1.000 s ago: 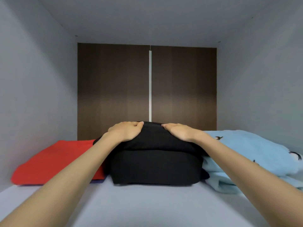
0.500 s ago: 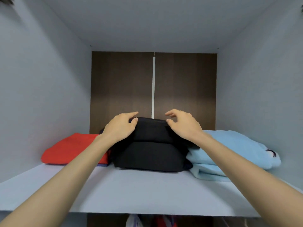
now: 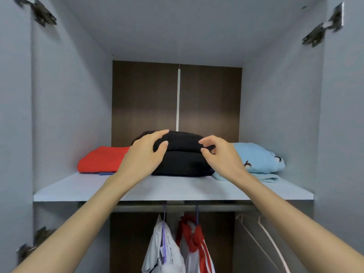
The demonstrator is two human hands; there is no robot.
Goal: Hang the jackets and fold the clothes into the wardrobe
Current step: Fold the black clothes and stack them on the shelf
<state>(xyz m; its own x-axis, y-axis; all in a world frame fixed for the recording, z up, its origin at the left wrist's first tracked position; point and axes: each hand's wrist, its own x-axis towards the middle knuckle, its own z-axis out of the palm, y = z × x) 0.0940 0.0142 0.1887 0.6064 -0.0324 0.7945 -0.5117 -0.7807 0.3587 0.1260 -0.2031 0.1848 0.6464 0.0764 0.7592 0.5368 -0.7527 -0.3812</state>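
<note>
Black fabric in two thick folded layers forms the clothes stack (image 3: 183, 162), which lies in the middle of the wardrobe's pale grey-blue shelf board (image 3: 173, 192), set back from the front edge. The left hand (image 3: 144, 154) is in front of the stack's left end, fingers relaxed and gently curved, with the forefinger reaching over the top layer and the thumb by the seam between layers. It grips nothing, and whether the fingertips touch the cloth cannot be told. The right hand (image 3: 222, 156) is in front of the stack's right end, fingers loosely curled and holding nothing.

Just left of the stack lies a flat red folded garment (image 3: 100, 159). Just right of it lies a fluffy light blue folded garment (image 3: 256, 156) with small dark marks.

Behind them stands a dark brown wood-grain back panel (image 3: 145, 103) with a thin white vertical strip (image 3: 178, 99). Under the shelf runs a grey metal rail (image 3: 216, 208). A white jacket (image 3: 157, 247) hangs from it on a purple hanger, and beside it a red and white jacket (image 3: 195, 243) hangs on a blue one. Two bare pale pink hangers (image 3: 269, 239) hang further right. Dark metal hinges (image 3: 42, 13) are fixed to the grey side walls.
</note>
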